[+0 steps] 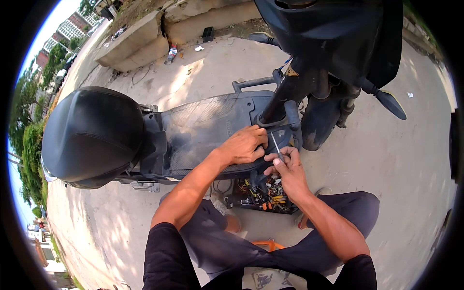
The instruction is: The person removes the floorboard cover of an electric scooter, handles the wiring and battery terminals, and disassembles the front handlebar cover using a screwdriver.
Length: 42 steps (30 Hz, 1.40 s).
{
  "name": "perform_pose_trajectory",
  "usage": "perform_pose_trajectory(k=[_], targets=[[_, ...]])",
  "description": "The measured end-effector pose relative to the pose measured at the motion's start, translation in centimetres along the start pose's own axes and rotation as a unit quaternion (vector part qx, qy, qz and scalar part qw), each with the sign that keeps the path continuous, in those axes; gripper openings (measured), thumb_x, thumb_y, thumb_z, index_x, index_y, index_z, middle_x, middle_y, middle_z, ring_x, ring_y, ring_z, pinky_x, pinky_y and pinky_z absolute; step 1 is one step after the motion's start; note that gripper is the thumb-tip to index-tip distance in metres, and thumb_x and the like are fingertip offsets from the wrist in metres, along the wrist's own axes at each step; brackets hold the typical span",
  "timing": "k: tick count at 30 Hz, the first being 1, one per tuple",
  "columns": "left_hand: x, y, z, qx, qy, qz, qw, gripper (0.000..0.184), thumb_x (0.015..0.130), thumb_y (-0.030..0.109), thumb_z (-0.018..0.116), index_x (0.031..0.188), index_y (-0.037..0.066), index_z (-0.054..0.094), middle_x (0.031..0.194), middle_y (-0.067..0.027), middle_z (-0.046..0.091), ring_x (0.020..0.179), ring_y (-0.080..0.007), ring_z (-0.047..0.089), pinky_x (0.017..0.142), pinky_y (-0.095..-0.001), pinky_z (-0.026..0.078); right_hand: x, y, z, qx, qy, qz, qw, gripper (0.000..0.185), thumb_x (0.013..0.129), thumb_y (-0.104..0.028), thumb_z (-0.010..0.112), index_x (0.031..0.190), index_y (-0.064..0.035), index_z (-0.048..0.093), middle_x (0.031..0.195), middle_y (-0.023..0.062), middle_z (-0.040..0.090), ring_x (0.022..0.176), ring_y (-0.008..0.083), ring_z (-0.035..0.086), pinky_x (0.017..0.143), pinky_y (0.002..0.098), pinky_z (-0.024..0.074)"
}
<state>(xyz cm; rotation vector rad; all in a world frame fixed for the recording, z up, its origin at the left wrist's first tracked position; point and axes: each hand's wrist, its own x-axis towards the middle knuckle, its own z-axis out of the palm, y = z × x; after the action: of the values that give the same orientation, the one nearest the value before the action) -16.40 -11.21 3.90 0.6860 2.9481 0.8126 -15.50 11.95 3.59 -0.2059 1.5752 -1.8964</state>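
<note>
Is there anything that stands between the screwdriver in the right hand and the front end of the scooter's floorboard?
Nothing visible does. The screwdriver, held in the right hand, has its shaft uncovered; the left hand is close beside, over the floorboard. Whether the tip touches cannot be told.

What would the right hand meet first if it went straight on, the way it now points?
Led by its slim silver-shafted screwdriver, the right hand would probably first meet the front end of the flat, black plastic footboard, near the left hand; depth is unclear.
</note>
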Motion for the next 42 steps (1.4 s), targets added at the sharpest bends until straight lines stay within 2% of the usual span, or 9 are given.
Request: perform_pose_trajectory(k=[6,13,18,20,23,27,32,37,42], targets=[[-0.2,-0.4,-0.4,-0.056,-0.018,-0.034,0.998,0.027,0.085,-0.005,0.049,0.105,0.000,0.066,0.110,-0.0162,0.065,0.113,-0.0387,0.061,0.099,-0.0474,0.049,1.0,0.0,2.1,-0.085,0.050,0.051,0.994,0.025,0.113,-0.013,0.043,0.131,0.0011,0.034,0.113,0.0179,0.069,0.070,0.0191,0.070,0.061,0.0318,0.0552],[1.0,0.0,-1.9,-0.098,-0.060,-0.152,0.982,0.026,0.086,-0.006,0.048,0.109,0.002,0.057,0.106,-0.0198,0.069,0.110,-0.0441,0.065,0.091,-0.0527,0.049,1.8,-1.5,4.3,-0.208,0.023,0.102,0.973,0.028,0.112,-0.012,0.039,0.133,0.0049,0.034,0.116,0.0223,0.067,0.066,0.0219,0.072,0.048,0.0308,0.0558],[1.7,0.4,-3.1,-0.095,-0.102,-0.170,0.976,0.021,0.086,-0.003,0.053,0.106,0.002,0.059,0.102,-0.0200,0.069,0.107,-0.0439,0.066,0.089,-0.0521,0.049,6.4,3.4,3.4,-0.301,0.068,0.024,0.951,0.032,0.109,-0.018,0.054,0.125,0.0077,0.045,0.097,0.0205,0.069,0.063,0.0247,0.069,0.058,0.0380,0.0524],[1.0,-0.9,-3.0,-0.106,-0.038,-0.148,0.983,0.020,0.086,0.000,0.057,0.106,0.002,0.061,0.106,-0.0188,0.070,0.108,-0.0422,0.066,0.092,-0.0501,0.050,6.5,4.5,3.4,-0.366,0.095,-0.037,0.925,0.036,0.107,-0.023,0.061,0.122,0.0081,0.051,0.090,0.0186,0.068,0.065,0.0240,0.067,0.062,0.0402,0.0516],[0.6,-3.6,-2.9,-0.041,0.125,-0.153,0.979,0.021,0.088,0.007,0.065,0.109,0.003,0.065,0.114,-0.0172,0.069,0.112,-0.0397,0.065,0.097,-0.0479,0.050,6.3,1.6,4.2,-0.254,0.085,0.078,0.960,0.049,0.103,-0.030,0.065,0.124,0.0123,0.050,0.111,0.0378,0.068,0.112,0.0505,0.067,0.097,0.0509,0.0505],[1.8,-6.1,-1.7,0.027,0.250,-0.210,0.945,0.031,0.092,0.020,0.073,0.117,0.004,0.068,0.123,-0.0159,0.065,0.123,-0.0381,0.059,0.108,-0.0479,0.047,7.0,2.1,4.6,-0.296,0.108,0.046,0.948,0.051,0.100,-0.032,0.069,0.124,0.0108,0.052,0.112,0.0382,0.069,0.112,0.0528,0.066,0.097,0.0523,0.0510],[3.7,-7.8,1.0,0.073,0.218,-0.232,0.945,0.044,0.092,0.029,0.076,0.127,0.005,0.064,0.131,-0.0143,0.061,0.128,-0.0369,0.055,0.108,-0.0479,0.046,7.3,0.4,5.5,-0.395,0.096,0.059,0.912,0.052,0.098,-0.030,0.070,0.126,0.0107,0.054,0.111,0.0384,0.069,0.111,0.0539,0.066,0.097,0.0528,0.0520],[3.9,-8.4,0.7,0.101,0.165,-0.233,0.953,0.048,0.095,0.028,0.072,0.135,0.006,0.058,0.134,-0.0134,0.058,0.131,-0.0355,0.053,0.110,-0.0479,0.043,8.2,1.1,4.7,-0.375,0.084,0.034,0.922,0.049,0.097,-0.029,0.070,0.125,0.0086,0.055,0.114,0.0373,0.069,0.113,0.0536,0.066,0.098,0.0540,0.0515],[4.6,-8.6,-0.9,0.129,0.197,-0.179,0.955,0.047,0.100,0.030,0.064,0.141,0.010,0.055,0.136,-0.0144,0.060,0.133,-0.0361,0.052,0.111,-0.0521,0.042,7.0,-1.7,5.4,-0.357,0.063,0.015,0.932,0.050,0.096,-0.028,0.071,0.127,0.0087,0.055,0.113,0.0373,0.069,0.113,0.0536,0.066,0.099,0.0530,0.0511]])
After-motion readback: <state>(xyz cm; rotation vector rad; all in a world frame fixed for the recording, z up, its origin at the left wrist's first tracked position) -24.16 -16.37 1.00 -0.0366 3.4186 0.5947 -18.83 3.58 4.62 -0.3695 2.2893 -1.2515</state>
